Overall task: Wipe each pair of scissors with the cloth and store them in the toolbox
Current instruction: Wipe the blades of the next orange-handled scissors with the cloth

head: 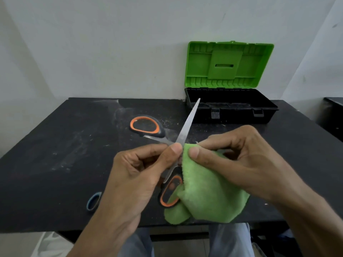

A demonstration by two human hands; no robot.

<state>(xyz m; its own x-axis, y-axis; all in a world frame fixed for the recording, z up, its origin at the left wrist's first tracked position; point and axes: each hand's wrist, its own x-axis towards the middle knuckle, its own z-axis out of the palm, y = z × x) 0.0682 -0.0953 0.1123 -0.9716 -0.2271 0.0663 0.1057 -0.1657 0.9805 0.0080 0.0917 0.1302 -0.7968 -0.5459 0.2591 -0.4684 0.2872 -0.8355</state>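
Note:
A pair of scissors with orange-and-black handles (187, 127) is spread wide open above the black table. One handle loop lies to the far left, the other sits low beside the cloth. My left hand (141, 169) pinches the scissors near the pivot between thumb and fingers. My right hand (232, 160) grips the green cloth (202, 191) and presses it against the blades at the pivot. The toolbox (232, 110), black with a green lid standing open, is at the back right against the wall. A blue handle loop of another pair of scissors (93, 201) shows beside my left wrist.
The black table (65, 154) has dusty white smears across its middle. A white wall stands right behind the table. Another dark surface (334, 117) is at the far right. My knees show below the near table edge.

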